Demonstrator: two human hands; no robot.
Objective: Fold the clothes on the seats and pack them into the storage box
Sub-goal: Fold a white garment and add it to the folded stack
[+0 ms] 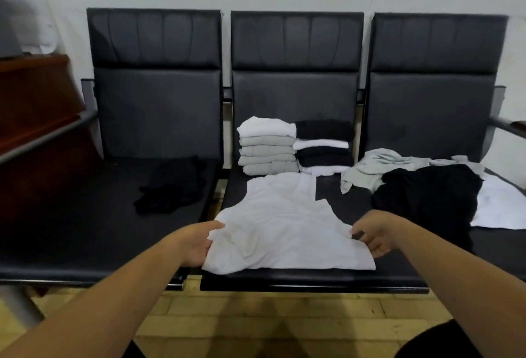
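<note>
White shirt (284, 224): lay spread flat on the front of the middle seat (313, 281). It was the piece in hand, and I judged its fold only begun.
Left hand (196, 244): I gripped the shirt's left edge, thumb on top and fingers tucked under the cloth.
Right hand (373, 239): I pinched the shirt's right edge with curled fingers.
Loose, left seat: one black garment (170, 187), crumpled, well apart from the shirt.
Loose, right seat: three pieces that I could count. A grey piece (378, 170) lay at the back, a black piece (427, 195) partly over it, and a white piece (498, 207) partly under the black. More might have lain hidden beneath.
Left stack (267, 147): five folded pieces, one white above four grey, just behind the shirt.
Right stack (323, 150): about five folded pieces in black and white layers, touching the left stack. Its lower layers were hard to tell apart.
Seats: three in a row.
Storage box: not in view.
Done: roughly ten pieces folded, by my count.
Left: this shirt, at least four loose pieces, and all of the packing, as I judged it.
</note>
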